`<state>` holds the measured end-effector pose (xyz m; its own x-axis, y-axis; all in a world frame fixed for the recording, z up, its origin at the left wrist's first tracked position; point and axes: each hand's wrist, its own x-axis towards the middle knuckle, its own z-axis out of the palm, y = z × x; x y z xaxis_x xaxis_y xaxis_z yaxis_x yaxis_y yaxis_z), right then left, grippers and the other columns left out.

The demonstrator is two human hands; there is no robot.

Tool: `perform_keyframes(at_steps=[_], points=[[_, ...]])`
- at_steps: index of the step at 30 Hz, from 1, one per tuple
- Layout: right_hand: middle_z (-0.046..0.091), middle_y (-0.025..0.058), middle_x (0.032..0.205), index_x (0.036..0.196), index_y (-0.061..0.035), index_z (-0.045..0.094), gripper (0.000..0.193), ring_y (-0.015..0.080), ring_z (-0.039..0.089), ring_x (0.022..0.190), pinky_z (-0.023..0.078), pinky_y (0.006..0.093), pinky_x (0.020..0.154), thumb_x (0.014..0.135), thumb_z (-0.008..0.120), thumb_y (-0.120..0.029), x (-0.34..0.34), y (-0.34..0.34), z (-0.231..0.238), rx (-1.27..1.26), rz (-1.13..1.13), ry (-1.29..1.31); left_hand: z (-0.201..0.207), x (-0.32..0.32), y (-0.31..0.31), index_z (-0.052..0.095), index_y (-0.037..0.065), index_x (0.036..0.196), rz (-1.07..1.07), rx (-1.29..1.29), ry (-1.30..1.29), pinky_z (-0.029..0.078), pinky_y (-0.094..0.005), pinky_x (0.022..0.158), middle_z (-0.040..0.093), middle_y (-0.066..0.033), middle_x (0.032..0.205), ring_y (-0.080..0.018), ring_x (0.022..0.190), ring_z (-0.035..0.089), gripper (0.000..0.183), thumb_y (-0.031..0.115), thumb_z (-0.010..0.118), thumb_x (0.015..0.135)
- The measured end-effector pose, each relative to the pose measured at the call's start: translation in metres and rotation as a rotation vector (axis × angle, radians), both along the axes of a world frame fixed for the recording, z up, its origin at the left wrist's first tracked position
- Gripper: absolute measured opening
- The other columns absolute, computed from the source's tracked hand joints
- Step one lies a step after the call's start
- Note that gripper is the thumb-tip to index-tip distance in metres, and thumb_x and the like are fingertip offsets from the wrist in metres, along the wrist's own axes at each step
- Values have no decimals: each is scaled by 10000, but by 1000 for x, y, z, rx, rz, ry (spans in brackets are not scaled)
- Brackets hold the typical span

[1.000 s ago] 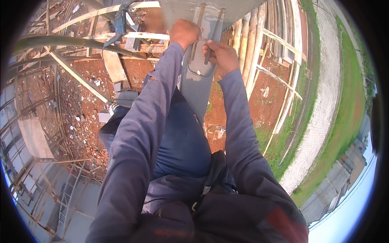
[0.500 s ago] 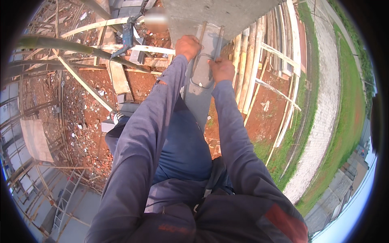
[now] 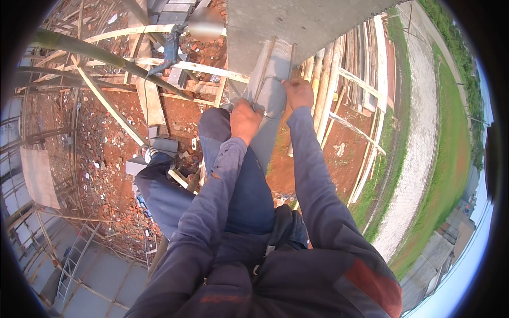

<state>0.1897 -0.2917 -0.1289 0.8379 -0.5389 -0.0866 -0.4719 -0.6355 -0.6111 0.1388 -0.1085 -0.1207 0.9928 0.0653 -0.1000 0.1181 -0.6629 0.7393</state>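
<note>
A narrow grey concrete beam [image 3: 260,138] runs away from me between my legs to a broad concrete face [image 3: 297,24]. Two thin steel rods [image 3: 268,61] stick out of that face and lie along the beam top. A bent steel stirrup [image 3: 272,78] crosses them. My left hand [image 3: 246,121] is closed at the near end of the left rod, by the beam's left edge; its fingertips are partly hidden. On the beam's right side, my right hand [image 3: 299,94] is closed, with thumb and fingertips pinching the stirrup's right corner.
Bamboo poles [image 3: 95,55] and wooden battens cross at left above red soil with brick rubble [image 3: 106,180]. Another person's blue-clothed limb [image 3: 170,50] shows there. Bamboo and timber scaffolding [image 3: 331,79] stands at right, beside a pale paved strip [image 3: 411,175] and grass. A ladder [image 3: 74,262] is lower left.
My left hand has come back toward me along the beam. My right hand has shifted slightly right, and the stirrup has moved. My legs now show more at left.
</note>
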Motion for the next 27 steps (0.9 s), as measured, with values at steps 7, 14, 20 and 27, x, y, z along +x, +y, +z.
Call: perform_keyframes(at_steps=[7, 14, 20, 27], points=[[733, 144, 982, 919, -93, 751, 343, 320, 698, 921, 537, 415, 809, 765, 770, -399, 9, 2, 13, 4, -24, 129, 11, 0, -6, 680, -16, 899, 63, 26, 137, 519, -495, 815, 694, -262, 886, -446, 899, 669, 258, 225, 671, 806], [742, 138, 939, 962, -107, 751, 395, 320, 704, 924, 544, 407, 831, 752, 783, -440, 10, 6, -2, -37, -4, 140, 4, -23, 17, 705, 7, 895, -81, 107, 234, 522, -491, 843, 695, -258, 890, -434, 903, 669, 221, 182, 621, 791], [728, 157, 892, 945, -64, 692, 445, 316, 704, 854, 546, 408, 804, 709, 845, -410, 8, 11, -11, -56, -19, -23, -9, -20, 20, 697, -16, 911, -251, 224, 196, 502, -447, 921, 688, -252, 1029, -382, 1020, 654, 249, 191, 616, 798], [716, 136, 857, 954, -57, 663, 436, 300, 694, 809, 538, 396, 773, 705, 869, -350, 11, 17, 8, 215, -99, 84, -12, -12, 27, 700, -50, 828, -444, 186, 248, 539, -431, 836, 712, -246, 877, -362, 894, 701, 221, 151, 632, 764]])
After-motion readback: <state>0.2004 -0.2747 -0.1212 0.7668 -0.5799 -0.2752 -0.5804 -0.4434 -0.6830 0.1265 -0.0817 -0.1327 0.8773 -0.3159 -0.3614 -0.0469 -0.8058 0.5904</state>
